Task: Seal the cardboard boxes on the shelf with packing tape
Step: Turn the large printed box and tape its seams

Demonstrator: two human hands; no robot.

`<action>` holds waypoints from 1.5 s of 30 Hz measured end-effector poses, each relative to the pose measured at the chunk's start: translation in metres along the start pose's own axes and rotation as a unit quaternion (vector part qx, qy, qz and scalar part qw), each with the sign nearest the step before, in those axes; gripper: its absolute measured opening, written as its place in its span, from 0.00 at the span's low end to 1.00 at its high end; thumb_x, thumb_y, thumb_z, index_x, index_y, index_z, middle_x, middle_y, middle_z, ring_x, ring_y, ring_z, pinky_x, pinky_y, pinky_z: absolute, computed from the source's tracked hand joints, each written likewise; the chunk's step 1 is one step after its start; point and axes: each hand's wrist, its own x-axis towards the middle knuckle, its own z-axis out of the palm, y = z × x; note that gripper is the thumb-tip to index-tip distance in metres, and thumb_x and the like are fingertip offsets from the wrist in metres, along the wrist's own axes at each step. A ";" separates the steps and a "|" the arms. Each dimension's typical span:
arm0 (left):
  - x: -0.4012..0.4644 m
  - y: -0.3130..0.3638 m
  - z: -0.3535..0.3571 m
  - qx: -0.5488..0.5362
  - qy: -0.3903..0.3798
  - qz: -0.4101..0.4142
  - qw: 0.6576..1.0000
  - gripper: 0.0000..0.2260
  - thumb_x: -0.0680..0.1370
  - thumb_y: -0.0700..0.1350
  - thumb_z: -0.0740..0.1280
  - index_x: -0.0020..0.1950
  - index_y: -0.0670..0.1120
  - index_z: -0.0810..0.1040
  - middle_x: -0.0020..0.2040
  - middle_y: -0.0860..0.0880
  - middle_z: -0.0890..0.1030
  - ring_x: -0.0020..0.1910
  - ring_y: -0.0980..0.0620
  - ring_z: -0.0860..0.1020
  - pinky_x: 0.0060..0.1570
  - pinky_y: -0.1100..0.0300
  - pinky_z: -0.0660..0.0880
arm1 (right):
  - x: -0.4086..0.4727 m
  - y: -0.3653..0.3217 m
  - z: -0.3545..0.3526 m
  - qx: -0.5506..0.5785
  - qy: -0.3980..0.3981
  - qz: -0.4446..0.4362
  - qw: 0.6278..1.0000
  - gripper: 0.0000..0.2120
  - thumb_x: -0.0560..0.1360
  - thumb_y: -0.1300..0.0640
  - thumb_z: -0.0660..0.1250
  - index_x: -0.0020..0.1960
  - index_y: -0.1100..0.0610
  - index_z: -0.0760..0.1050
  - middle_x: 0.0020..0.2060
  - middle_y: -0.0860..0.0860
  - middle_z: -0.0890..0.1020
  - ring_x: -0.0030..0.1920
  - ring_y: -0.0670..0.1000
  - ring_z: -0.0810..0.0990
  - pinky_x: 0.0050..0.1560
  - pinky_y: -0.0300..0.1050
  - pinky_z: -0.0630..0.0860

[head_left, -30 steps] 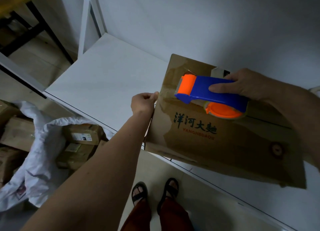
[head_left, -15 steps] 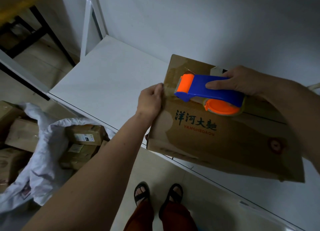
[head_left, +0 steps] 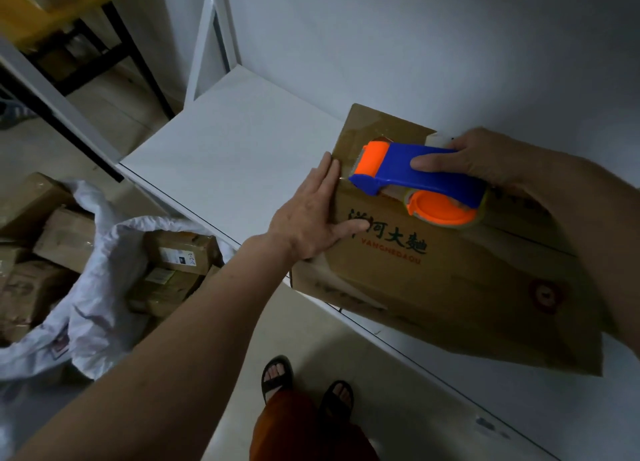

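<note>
Cardboard box (head_left: 450,287) with dark printed characters and orange lettering lies on a white shelf (head_left: 235,142), its near edge hanging a little past the shelf's front lip and its far edge close to the white wall (head_left: 415,45). The left hand (head_left: 311,215) is spread flat with fingers straight, pressed on the box's left end; the thumb covers the first printed character, and the hand grips nothing. The right hand (head_left: 485,163) is closed around the blue handle of a tape dispenser (head_left: 419,180), forefinger laid along its side. The dispenser sits on top of the box, its orange roller end pointing left, just beside the left fingertips, and its orange-hubbed tape roll toward the near side. Shiny clear tape shows on the box's far left corner. Below the shelf, on the floor to the left, a white sack (head_left: 93,298) lies open with several taped parcels (head_left: 180,253) in and around it. Two feet in dark sandals (head_left: 277,377) stand on the pale floor under the shelf's edge.
</note>
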 end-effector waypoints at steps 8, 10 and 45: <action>0.001 0.001 -0.002 0.100 0.008 -0.085 0.991 0.41 0.70 0.73 0.58 0.77 0.63 0.43 0.79 0.57 0.44 0.78 0.49 0.38 0.73 0.37 0.45 | -0.008 0.007 -0.005 -0.063 -0.002 -0.017 0.998 0.19 0.70 0.43 0.69 0.36 0.61 0.75 0.30 0.54 0.75 0.28 0.49 0.71 0.30 0.40 0.64; 0.001 0.003 -0.003 0.096 0.004 -0.098 0.991 0.41 0.70 0.73 0.59 0.77 0.65 0.44 0.80 0.54 0.42 0.77 0.47 0.36 0.73 0.36 0.45 | -0.012 0.012 -0.007 -0.055 -0.001 -0.006 0.998 0.19 0.70 0.43 0.69 0.35 0.59 0.75 0.30 0.54 0.75 0.27 0.49 0.72 0.30 0.39 0.64; 0.008 0.026 0.012 0.290 -0.034 0.035 0.956 0.64 0.55 0.83 0.45 0.78 0.42 0.37 0.78 0.44 0.37 0.77 0.48 0.36 0.76 0.50 0.38 | -0.035 0.042 -0.047 -0.160 -0.009 0.095 0.983 0.32 0.56 0.29 0.67 0.41 0.57 0.76 0.38 0.56 0.80 0.35 0.53 0.77 0.32 0.42 0.68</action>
